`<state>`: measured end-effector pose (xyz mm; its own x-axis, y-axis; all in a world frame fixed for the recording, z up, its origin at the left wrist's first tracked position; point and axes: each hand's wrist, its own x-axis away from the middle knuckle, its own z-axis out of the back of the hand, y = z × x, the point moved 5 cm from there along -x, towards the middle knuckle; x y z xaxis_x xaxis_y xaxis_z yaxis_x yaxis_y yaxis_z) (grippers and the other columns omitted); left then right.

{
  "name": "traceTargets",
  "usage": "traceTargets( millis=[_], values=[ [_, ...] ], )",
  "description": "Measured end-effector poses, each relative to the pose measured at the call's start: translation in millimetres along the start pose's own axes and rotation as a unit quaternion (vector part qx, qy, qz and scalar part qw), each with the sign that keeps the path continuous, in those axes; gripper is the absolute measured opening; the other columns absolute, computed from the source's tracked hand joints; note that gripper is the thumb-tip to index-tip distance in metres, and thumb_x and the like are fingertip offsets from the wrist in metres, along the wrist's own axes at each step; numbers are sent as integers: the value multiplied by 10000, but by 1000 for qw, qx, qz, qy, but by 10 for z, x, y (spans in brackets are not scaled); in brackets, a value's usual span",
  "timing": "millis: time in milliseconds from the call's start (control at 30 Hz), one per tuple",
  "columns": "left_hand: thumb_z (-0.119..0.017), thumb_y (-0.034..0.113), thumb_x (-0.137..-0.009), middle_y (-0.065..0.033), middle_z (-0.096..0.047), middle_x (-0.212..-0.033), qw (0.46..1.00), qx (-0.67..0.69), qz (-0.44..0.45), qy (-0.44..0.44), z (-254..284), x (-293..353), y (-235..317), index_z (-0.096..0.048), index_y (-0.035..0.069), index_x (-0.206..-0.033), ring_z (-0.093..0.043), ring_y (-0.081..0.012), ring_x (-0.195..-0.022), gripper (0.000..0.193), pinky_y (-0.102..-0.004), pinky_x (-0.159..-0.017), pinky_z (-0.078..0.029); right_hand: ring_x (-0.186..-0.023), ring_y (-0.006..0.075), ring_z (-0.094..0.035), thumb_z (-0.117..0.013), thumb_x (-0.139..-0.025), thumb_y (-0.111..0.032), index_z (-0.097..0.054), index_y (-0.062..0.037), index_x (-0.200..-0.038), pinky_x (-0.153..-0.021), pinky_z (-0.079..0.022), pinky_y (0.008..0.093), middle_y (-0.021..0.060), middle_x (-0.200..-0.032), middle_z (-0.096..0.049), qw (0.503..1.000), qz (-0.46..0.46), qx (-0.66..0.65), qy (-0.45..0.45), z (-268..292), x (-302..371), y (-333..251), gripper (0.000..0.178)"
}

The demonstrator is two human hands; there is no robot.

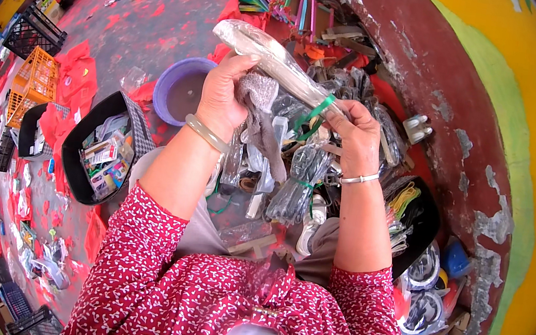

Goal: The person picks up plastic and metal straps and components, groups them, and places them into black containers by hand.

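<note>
A long bundle wrapped in clear plastic [276,59] slants in front of me, with a green tie [316,116] around its lower right end. My left hand [225,93] is closed on the bundle's underside and also grips a grey rag [260,98] that hangs down. At the tied end, my right hand [358,135] pinches the bundle beside the green tie. What lies inside the wrapping is hard to make out. Below both hands is a heap of similar plastic-wrapped bundles [300,182], some with green ties.
A purple tub [172,92] stands left of my hands. Farther left are a black box of small packages [81,158] and an orange crate [33,83]. A black container with cords [418,223] sits by my right forearm, near the peeling wall [463,140]. Red scraps litter the floor.
</note>
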<state>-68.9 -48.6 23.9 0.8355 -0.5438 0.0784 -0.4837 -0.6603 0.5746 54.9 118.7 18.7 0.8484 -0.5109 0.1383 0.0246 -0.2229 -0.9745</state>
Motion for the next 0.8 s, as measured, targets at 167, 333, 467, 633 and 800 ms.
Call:
traceTargets(
  millis=[167,333,467,633,800],
  values=[
    [-651,184,-777,-162,-602,-1017,1000,-25,-4,9,-27,6,-19,-559,2,-1001,-576,-252,-930,302,-376,-858,-445,-831,85,-527,-638,-688,55,-566,-33,-1020,-774,-422,217,15,-916,-582,990,83,114,7,102,-76,-56,351],
    [-635,166,-792,-180,-586,-1047,998,-20,-35,-50,-6,-20,77,-536,25,-1036,-580,-268,-928,299,-381,-862,-449,-976,138,-510,-734,-645,-65,-471,-45,-1200,-871,-396,263,63,-1080,-540,983,90,102,-122,19,21,-250,614],
    [-641,137,-766,-196,-575,-1072,991,-33,-64,-111,-153,89,104,-550,29,-1028,-576,-280,-949,298,-400,-860,-451,-985,154,-517,-761,-650,-145,-480,-27,-1185,-861,-402,264,91,-1097,-547,960,124,209,-142,58,31,-257,615],
    [-658,88,-711,-209,-547,-1117,984,10,-35,-176,-310,146,110,-498,22,-1139,-560,-277,-978,461,-389,-877,-440,-829,200,-567,-675,-609,13,-575,-31,-962,-720,-445,276,86,-917,-578,910,265,320,-10,37,129,-373,370],
    [-693,154,-698,-205,-538,-1120,988,-32,2,-152,-263,115,-35,-465,-3,-1175,-530,-310,-1030,552,-419,-942,-385,-743,203,-558,-561,-542,139,-584,-50,-866,-577,-440,248,70,-837,-569,850,394,341,73,60,230,-502,376]
  ],
)
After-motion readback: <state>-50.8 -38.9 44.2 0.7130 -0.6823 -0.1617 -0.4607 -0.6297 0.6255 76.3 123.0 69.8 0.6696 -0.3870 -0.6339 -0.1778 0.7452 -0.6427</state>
